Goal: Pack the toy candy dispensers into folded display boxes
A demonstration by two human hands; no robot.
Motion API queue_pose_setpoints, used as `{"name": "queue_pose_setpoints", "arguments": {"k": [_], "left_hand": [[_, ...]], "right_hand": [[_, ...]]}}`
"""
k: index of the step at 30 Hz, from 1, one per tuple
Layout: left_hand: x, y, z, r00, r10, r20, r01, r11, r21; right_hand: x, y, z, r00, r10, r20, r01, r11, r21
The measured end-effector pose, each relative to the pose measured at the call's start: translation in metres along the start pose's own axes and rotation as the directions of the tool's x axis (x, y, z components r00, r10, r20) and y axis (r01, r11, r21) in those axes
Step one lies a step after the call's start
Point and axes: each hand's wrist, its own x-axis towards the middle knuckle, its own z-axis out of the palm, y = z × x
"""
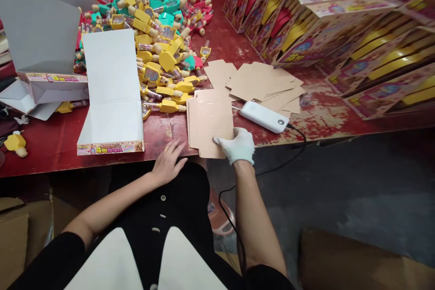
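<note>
My left hand (169, 162), bare with a ring, rests at the table's front edge with its fingers apart, holding nothing. In a white glove, my right hand (239, 146) lies on the right edge of a small stack of tan die-cut cards (210, 120), its thumb on top; its other fingers are partly hidden at the side. Left of the cards stands an open white display box (113, 122) with its back panel raised and a printed front strip. Behind the cards spreads a pile of yellow, green and red toys (163, 50).
More tan cards (261, 81) lie fanned behind a white power bank (264, 116) with a black cable. Filled display boxes (306, 18) are stacked at the right. Another open box (54, 86) sits at the left. Cardboard (360, 263) lies below, right.
</note>
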Motion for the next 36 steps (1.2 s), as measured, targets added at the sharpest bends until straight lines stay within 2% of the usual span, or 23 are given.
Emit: {"name": "queue_pose_setpoints", "arguments": {"k": [3, 5, 7, 9, 11, 13, 16, 17, 20, 22, 24, 26, 29, 33, 36], "left_hand": [[0.025, -0.006, 0.021, 0.992, -0.007, 0.126, -0.011, 0.990, 0.141], [0.031, -0.010, 0.030, 0.988, 0.019, 0.153, -0.048, 0.981, 0.189], [0.031, -0.013, 0.032, 0.989, 0.042, 0.145, -0.066, 0.983, 0.170], [0.028, -0.014, 0.029, 0.994, 0.032, 0.108, -0.038, 0.998, 0.057], [0.025, -0.012, 0.022, 0.999, -0.036, 0.019, 0.038, 0.988, -0.150], [0.023, -0.005, 0.014, 0.991, -0.122, -0.059, 0.087, 0.907, -0.412], [0.020, 0.011, 0.004, 0.982, -0.182, -0.046, 0.104, 0.734, -0.671], [0.018, 0.016, 0.001, 0.979, -0.200, -0.039, 0.118, 0.713, -0.691], [0.012, 0.028, -0.002, 0.942, -0.313, -0.119, 0.181, 0.775, -0.606], [0.008, 0.031, -0.002, 0.924, -0.354, -0.142, 0.197, 0.762, -0.617], [0.005, 0.034, -0.002, 0.932, -0.354, -0.084, 0.187, 0.663, -0.725], [0.004, 0.037, -0.003, 0.941, -0.337, -0.038, 0.172, 0.571, -0.803], [0.002, 0.043, -0.008, 0.944, -0.331, 0.001, 0.184, 0.522, -0.833], [-0.003, 0.049, -0.013, 0.934, -0.321, 0.157, 0.280, 0.383, -0.880], [-0.009, 0.052, -0.014, 0.920, -0.321, 0.225, 0.323, 0.296, -0.899]], "right_hand": [[-0.011, -0.006, -0.002, 0.997, 0.064, -0.032, -0.064, 0.998, -0.006], [-0.019, -0.011, -0.006, 0.988, 0.121, -0.099, -0.122, 0.992, -0.010], [-0.025, -0.016, -0.012, 0.972, 0.166, -0.169, -0.150, 0.983, 0.102], [-0.032, -0.018, -0.018, 0.969, 0.173, -0.176, -0.118, 0.950, 0.288], [-0.041, -0.021, -0.025, 0.979, 0.148, -0.142, -0.076, 0.903, 0.422], [-0.054, -0.025, -0.030, 0.986, 0.111, -0.127, -0.036, 0.874, 0.485], [-0.083, -0.035, -0.031, 0.992, 0.051, -0.119, 0.033, 0.790, 0.612], [-0.094, -0.038, -0.030, 0.993, 0.042, -0.115, 0.043, 0.759, 0.650], [-0.121, -0.046, -0.025, 0.994, 0.055, -0.100, 0.034, 0.695, 0.718], [-0.132, -0.049, -0.022, 0.992, 0.072, -0.100, 0.027, 0.665, 0.746], [-0.139, -0.052, -0.022, 0.991, 0.067, -0.114, 0.042, 0.659, 0.751], [-0.145, -0.055, -0.026, 0.990, 0.036, -0.135, 0.069, 0.712, 0.699], [-0.152, -0.060, -0.033, 0.994, 0.007, -0.113, 0.065, 0.783, 0.619], [-0.160, -0.063, -0.037, 1.000, 0.018, 0.016, -0.024, 0.675, 0.737], [-0.162, -0.062, -0.036, 0.988, -0.053, 0.144, -0.087, 0.580, 0.810]]}}
